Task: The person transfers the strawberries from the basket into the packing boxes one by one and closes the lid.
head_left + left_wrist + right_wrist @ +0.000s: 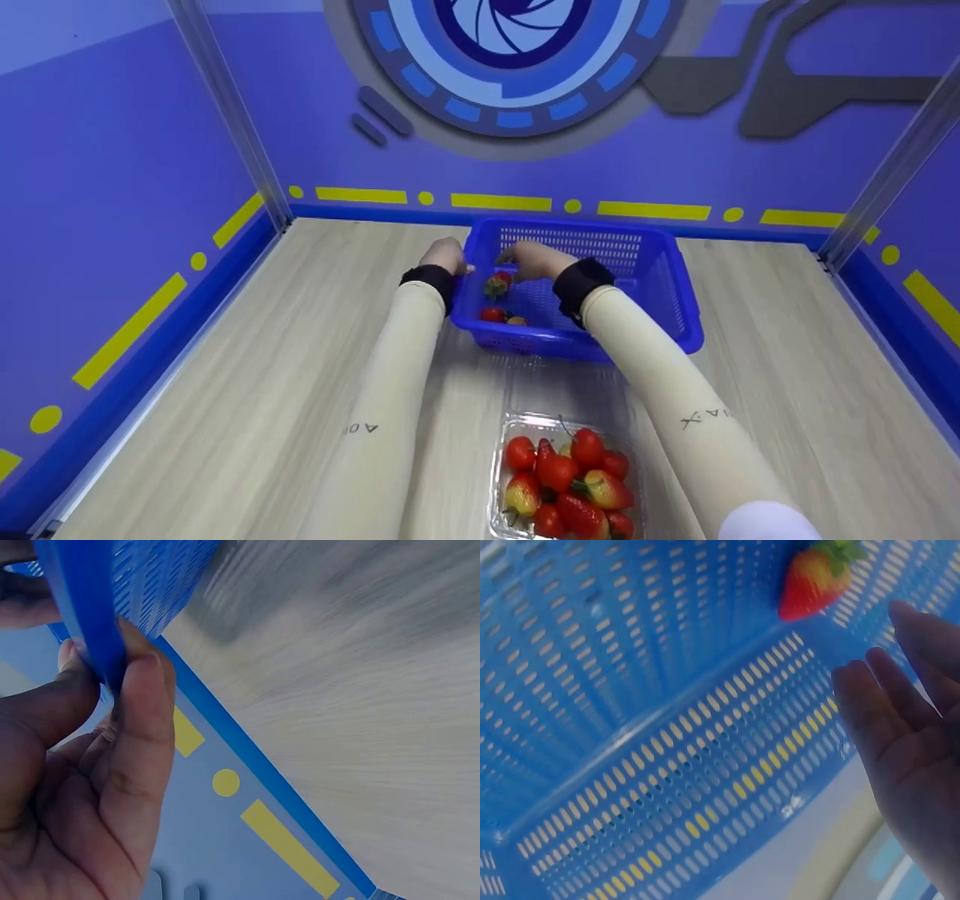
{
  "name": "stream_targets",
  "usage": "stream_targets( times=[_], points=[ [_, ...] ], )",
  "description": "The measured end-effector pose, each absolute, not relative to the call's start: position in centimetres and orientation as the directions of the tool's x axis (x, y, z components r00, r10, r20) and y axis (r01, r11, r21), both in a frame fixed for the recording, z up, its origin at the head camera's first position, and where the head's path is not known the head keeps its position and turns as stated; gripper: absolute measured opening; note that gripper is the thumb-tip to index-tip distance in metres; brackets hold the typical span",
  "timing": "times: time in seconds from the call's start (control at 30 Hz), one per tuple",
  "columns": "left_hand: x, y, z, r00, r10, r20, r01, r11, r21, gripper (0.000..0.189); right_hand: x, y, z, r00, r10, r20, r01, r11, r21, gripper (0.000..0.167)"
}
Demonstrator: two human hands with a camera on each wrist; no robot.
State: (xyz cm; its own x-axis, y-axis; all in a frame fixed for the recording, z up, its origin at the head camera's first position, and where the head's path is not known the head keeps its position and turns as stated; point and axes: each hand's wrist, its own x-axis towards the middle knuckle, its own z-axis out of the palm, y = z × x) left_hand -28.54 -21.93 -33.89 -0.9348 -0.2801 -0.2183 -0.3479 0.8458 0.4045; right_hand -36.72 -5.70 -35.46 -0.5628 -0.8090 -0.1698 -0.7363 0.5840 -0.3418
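Observation:
My left hand [444, 256] is at the left side of a blue plastic basket [540, 341]. Its thumb and fingers pinch the basket's rim [94, 622] in the left wrist view. Inside the basket, toward its left end, is my right hand [534, 260], holding nothing, its fingers [862, 701] fairly straight. Close by lies a strawberry [814, 581] with green leaves, red and paler near the top. Two more small fruits, a red one [493, 314] and a yellowish one [517, 321], lie at the basket's front left corner.
In front of the basket, a clear plastic box [495, 480] holds several strawberries [606, 489] and round red fruits [520, 454]. The wooden table [322, 322] is bounded by a blue back wall [300, 135] and side walls.

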Motion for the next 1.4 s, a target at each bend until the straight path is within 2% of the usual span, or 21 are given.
stream_targets(
  times=[0.27,0.47,0.57,0.7,0.77,0.87,0.97,1.0,1.13,1.23,1.4],
  points=[
    [-28.8,-21.6,-34.0,-0.920,-0.320,-0.226,-0.385,0.848,0.365,0.042,-36.5,-7.0,-36.3,-0.589,-0.776,-0.225,-0.701,0.629,-0.336,0.043],
    [-29.0,-20.9,-33.9,-0.918,-0.330,-0.220,-0.389,0.856,0.341,0.046,-36.1,-7.3,-37.3,-0.635,-0.704,-0.317,-0.563,0.703,-0.435,0.020],
    [-29.1,-20.7,-34.0,-0.914,-0.334,-0.229,-0.398,0.849,0.347,0.046,-36.0,-7.3,-37.7,-0.631,-0.712,-0.307,-0.584,0.697,-0.416,0.012],
    [-30.4,-21.2,-35.1,-0.922,-0.324,-0.211,-0.381,0.853,0.356,0.044,-35.9,-7.3,-37.8,-0.637,-0.713,-0.294,-0.592,0.697,-0.405,0.016],
    [-31.9,-22.0,-36.8,-0.938,-0.311,-0.153,-0.345,0.876,0.338,0.042,-35.8,-7.3,-37.7,-0.635,-0.715,-0.294,-0.603,0.696,-0.390,0.020],
    [-33.2,-22.9,-38.0,-0.942,-0.306,-0.137,-0.334,0.894,0.300,0.045,-35.9,-7.4,-37.8,-0.631,-0.717,-0.297,-0.620,0.696,-0.362,0.019],
    [-32.6,-22.6,-37.4,-0.937,-0.313,-0.156,-0.347,0.886,0.308,0.045,-36.1,-7.3,-37.9,-0.626,-0.720,-0.299,-0.653,0.694,-0.302,0.014],
    [-31.6,-22.0,-36.2,-0.927,-0.316,-0.202,-0.367,0.873,0.320,0.045,-36.3,-7.2,-38.0,-0.625,-0.721,-0.299,-0.663,0.693,-0.284,0.014],
    [-29.0,-20.7,-34.2,-0.929,-0.309,-0.203,-0.364,0.865,0.347,0.041,-36.8,-6.8,-38.1,-0.619,-0.727,-0.298,-0.702,0.682,-0.205,0.006],
    [-28.3,-20.8,-33.8,-0.936,-0.288,-0.205,-0.345,0.867,0.359,0.042,-36.9,-6.3,-38.0,-0.622,-0.732,-0.279,-0.702,0.679,-0.216,0.014],
    [-28.3,-21.4,-33.8,-0.936,-0.287,-0.206,-0.348,0.848,0.401,0.040,-37.2,-5.2,-37.0,-0.633,-0.744,-0.217,-0.691,0.668,-0.275,0.039]
  ],
)
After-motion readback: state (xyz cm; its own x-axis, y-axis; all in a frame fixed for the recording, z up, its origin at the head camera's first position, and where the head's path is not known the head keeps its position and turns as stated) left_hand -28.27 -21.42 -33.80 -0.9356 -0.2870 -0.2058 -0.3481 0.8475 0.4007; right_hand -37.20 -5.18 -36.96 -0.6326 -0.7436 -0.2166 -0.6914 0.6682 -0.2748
